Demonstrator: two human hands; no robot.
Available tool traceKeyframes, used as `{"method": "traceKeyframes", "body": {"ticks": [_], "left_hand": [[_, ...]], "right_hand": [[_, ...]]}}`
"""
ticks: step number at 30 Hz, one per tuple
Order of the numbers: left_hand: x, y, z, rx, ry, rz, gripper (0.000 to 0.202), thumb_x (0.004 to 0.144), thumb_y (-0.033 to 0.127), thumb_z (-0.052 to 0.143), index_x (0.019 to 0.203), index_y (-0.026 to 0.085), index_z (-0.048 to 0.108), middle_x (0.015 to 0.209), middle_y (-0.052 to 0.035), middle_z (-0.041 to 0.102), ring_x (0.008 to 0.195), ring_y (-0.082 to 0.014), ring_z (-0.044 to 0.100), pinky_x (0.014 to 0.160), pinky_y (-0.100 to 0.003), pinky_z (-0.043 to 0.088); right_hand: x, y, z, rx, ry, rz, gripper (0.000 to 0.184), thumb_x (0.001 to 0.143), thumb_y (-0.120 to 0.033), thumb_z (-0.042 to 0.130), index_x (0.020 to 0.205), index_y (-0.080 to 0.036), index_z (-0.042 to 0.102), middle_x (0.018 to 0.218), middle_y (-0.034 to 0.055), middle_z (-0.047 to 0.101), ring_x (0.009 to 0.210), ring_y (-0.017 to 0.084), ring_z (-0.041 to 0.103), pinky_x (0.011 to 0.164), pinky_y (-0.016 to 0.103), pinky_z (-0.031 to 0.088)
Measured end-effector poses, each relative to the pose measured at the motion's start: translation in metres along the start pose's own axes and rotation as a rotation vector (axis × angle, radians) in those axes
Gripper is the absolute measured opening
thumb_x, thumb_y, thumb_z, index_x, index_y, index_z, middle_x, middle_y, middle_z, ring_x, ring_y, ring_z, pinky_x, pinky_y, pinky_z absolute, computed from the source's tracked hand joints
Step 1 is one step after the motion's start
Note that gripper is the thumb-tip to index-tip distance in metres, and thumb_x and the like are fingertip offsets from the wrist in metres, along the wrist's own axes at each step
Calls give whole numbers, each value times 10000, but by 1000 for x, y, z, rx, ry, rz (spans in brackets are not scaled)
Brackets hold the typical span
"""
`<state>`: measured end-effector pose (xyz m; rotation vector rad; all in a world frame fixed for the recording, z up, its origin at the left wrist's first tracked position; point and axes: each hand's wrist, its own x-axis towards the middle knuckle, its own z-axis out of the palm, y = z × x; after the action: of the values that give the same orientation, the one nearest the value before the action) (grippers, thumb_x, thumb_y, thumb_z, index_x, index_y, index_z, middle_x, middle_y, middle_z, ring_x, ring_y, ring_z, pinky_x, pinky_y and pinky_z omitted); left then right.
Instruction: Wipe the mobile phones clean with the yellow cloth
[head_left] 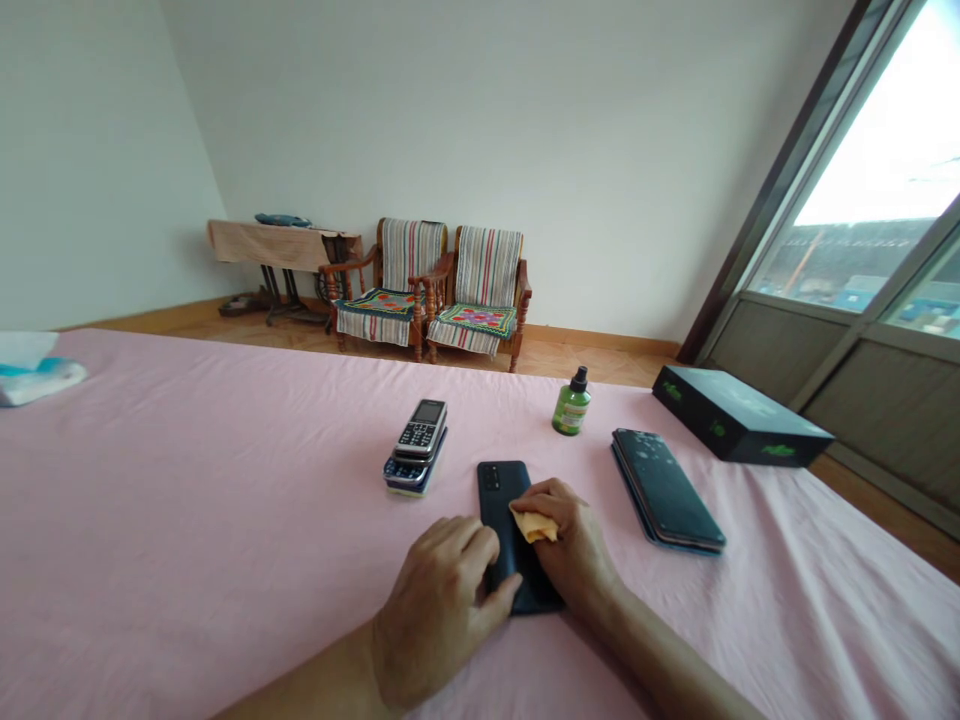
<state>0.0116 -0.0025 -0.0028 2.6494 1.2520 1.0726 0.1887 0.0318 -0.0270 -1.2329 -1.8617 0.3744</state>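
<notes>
A: What are the hands doing?

B: The right hand [570,545] pinches a folded yellow cloth [535,525] against the back of a dark smartphone [513,556]. The left hand [439,610] has its fingers curled at the phone's left edge and its thumb across the near part; I can't tell whether it actually grips.

A: And how does that phone lie?

B: Back up on the pink sheet [225,480], between the hands, its camera block at the far left corner.

A: What is close by?

B: To the far left of it, a small stack topped by a silver-and-black keypad phone [421,430]. To the right, another smartphone [667,490] with pale spots on its screen, lying on another flat item. Farther off, a green bottle [571,410] with a black cap stands upright.

A: Beyond those?

B: A black box [739,412] with green markings at the far right, and a tissue pack [41,380] at the far left. Past the sheet, two wooden armchairs [487,265] with striped covers stand beside a cloth-draped table [262,245].
</notes>
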Motion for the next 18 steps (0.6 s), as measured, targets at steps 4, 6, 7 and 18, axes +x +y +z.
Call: {"method": "traceKeyframes", "body": {"ticks": [4,6,7,18], "left_hand": [[1,6,-3,50,-43,23,194,703,150,760,716,187,571,724,1,617,690,-210,590,627,-321,471],[-1,7,-3,58,-47,55,199,688,142,789,719,185,596,708,6,627,666,-209,600,612,-321,479],[-2,7,-2,62,-51,66,209,678,146,810,719,183,608,700,8,633,654,-207,607,606,-320,485],[-9,11,-1,122,-234,29,286,656,308,888,797,167,683,785,-22,695,724,-249,682,662,-380,578]], "right_hand": [[0,0,-1,-17,-22,-20,430,649,77,520,906,-196,730,884,61,646,801,191,613,691,279,490],[2,-3,1,-45,-40,-29,387,664,73,519,883,-179,715,871,67,630,796,194,593,682,281,477],[4,-5,2,-63,-51,-35,365,669,72,519,863,-172,709,865,71,621,803,201,581,687,288,469],[27,-18,15,-151,-177,-109,241,727,30,531,752,-178,650,849,61,584,833,203,528,712,289,424]]}}
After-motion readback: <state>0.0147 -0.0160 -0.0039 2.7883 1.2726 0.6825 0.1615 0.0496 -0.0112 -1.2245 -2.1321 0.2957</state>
